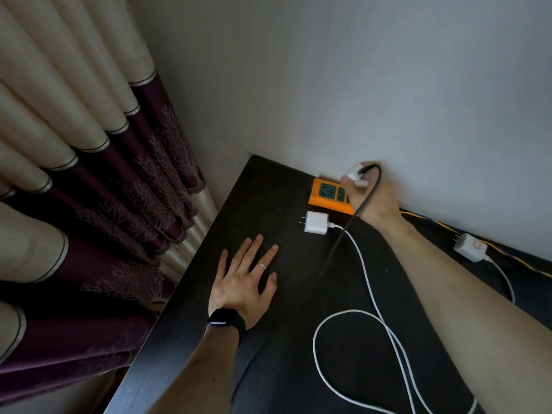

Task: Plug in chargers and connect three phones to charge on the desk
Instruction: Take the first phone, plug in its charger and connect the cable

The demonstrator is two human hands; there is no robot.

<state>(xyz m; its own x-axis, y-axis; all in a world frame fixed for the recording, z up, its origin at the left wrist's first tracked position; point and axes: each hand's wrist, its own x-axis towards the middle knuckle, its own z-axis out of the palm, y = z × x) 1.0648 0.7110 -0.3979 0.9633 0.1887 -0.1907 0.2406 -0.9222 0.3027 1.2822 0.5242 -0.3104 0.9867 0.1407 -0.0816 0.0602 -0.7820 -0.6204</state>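
Plugging in first charger: right hand grips it, black cable trailing, just above orange power strip. Left hand flat on desk, holding nothing. Next: align prongs with a socket, press straight down

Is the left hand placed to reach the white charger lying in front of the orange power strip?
Probably yes. The left hand lies flat and empty on the desk, and the white charger sits just ahead of it with only bare desk between.
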